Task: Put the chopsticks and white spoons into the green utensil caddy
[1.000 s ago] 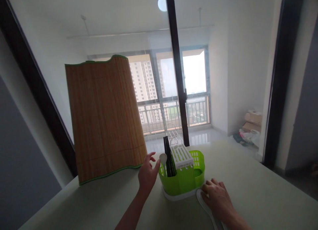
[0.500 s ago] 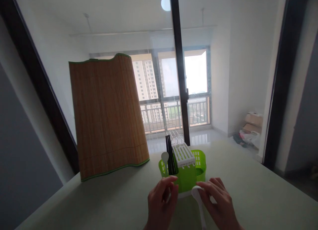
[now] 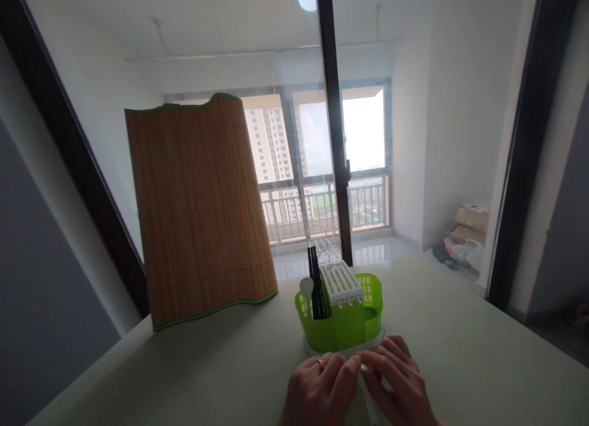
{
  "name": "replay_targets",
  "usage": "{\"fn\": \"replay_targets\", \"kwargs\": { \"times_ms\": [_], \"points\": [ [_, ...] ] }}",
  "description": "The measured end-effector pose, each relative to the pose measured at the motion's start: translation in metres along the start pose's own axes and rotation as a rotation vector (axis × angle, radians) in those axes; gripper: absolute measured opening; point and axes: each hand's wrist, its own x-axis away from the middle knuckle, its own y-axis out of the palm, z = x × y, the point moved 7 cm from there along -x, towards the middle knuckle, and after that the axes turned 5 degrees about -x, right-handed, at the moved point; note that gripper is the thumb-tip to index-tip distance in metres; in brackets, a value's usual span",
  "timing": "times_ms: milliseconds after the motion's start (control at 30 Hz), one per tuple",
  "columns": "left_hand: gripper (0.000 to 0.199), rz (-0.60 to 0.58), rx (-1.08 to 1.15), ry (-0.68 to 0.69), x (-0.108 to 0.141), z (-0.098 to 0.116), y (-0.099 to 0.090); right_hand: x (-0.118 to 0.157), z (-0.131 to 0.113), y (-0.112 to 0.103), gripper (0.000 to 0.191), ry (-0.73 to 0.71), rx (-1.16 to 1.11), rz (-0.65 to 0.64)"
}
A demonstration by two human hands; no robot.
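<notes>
1. Bamboo mat point(image 3: 197, 211): stands upright on its green-trimmed edge, well left of and behind the green caddy point(image 3: 340, 325). It touches neither hand.
2. Desk point(image 3: 184, 377): pale top that carries the mat, the caddy and both hands.
3. Left hand point(image 3: 322, 389): just in front of the caddy, palm down, with a ring point(image 3: 323, 363) on one finger. The fingers are curled and close together, and their tips meet the right hand's over a white utensil point(image 3: 367, 407). Whether they grip it cannot be told.
4. Caddy contents, from its left side across: a small white spoon point(image 3: 306, 286), black chopsticks point(image 3: 316, 285) standing upright, and a white slotted insert point(image 3: 341, 283). The right compartment looks open.
5. White utensil: lies on the desk directly in front of the caddy, between and under the two hands. Only a sliver shows, and its head is hidden.
6. Right hand point(image 3: 398, 383): in front of the caddy to its right, with the fingers spread lightly over the utensil. They are not clenched, and a firm hold cannot be confirmed.
7. Judgement: the step in hand is both hands settling onto the utensil. Lifting it would call for a sure pinch on the handle and clearance from the caddy rim.
8. Cardboard boxes point(image 3: 469, 223): on the floor far right of the caddy, beyond the glass.
</notes>
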Motion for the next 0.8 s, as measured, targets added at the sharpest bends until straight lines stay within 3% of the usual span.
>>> {"fn": "replay_targets", "kwargs": {
  "times_ms": [100,300,400,467,567,800],
  "points": [
    [0.016,0.025,-0.002,-0.06,-0.006,-0.013,-0.016,0.0,0.003,-0.004,0.024,0.01,-0.015,-0.024],
    [0.012,0.204,-0.278,-0.241,-0.036,-0.078,-0.076,0.002,0.038,-0.022,0.015,0.159,0.136,0.025],
    [0.012,0.241,-0.422,-0.265,-0.055,-0.105,-0.085,0.003,0.059,-0.031,0.007,0.249,0.251,0.026],
    [0.013,0.219,-0.476,-0.262,-0.065,-0.118,-0.076,0.006,0.071,-0.038,0.011,0.301,0.309,0.034],
    [0.018,0.089,-0.52,-0.276,-0.069,-0.133,-0.045,0.011,0.083,-0.043,0.018,0.352,0.357,0.041],
    [0.028,-0.313,-0.466,-0.429,-0.032,-0.157,0.033,0.02,0.097,-0.033,0.026,0.438,0.428,-0.099]
  ]
}}
